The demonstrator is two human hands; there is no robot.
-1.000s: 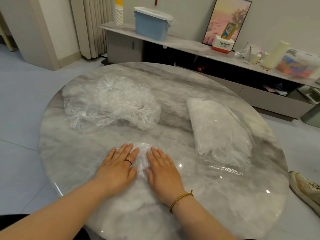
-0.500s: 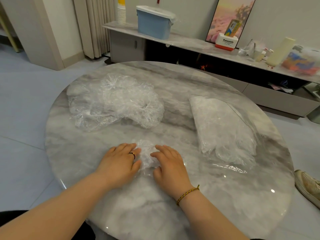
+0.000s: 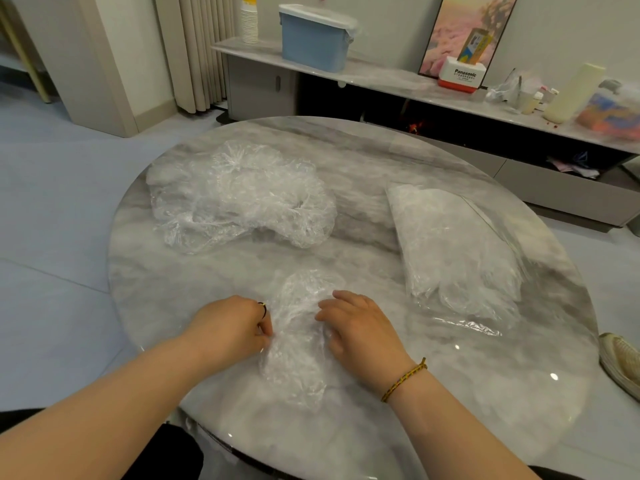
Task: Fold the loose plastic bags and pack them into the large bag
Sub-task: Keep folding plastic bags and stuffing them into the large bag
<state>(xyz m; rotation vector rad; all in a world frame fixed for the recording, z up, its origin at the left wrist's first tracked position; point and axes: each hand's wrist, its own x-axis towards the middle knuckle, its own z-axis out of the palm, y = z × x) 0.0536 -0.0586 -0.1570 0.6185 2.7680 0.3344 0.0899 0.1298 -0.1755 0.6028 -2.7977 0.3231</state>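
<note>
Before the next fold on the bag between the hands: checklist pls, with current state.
1. Left hand grip on the bag: pinches its left edge. Ok.
2. Right hand grip: fingers curled into the bag's right side. Ok.
3. Bag flat enough to fold: crumpled and bunched between the hands. Not ok.
4. Bag apart from the pile: bare table shows between them. Ok.
5. Big bag mouth open for packing: cannot tell.
</note>
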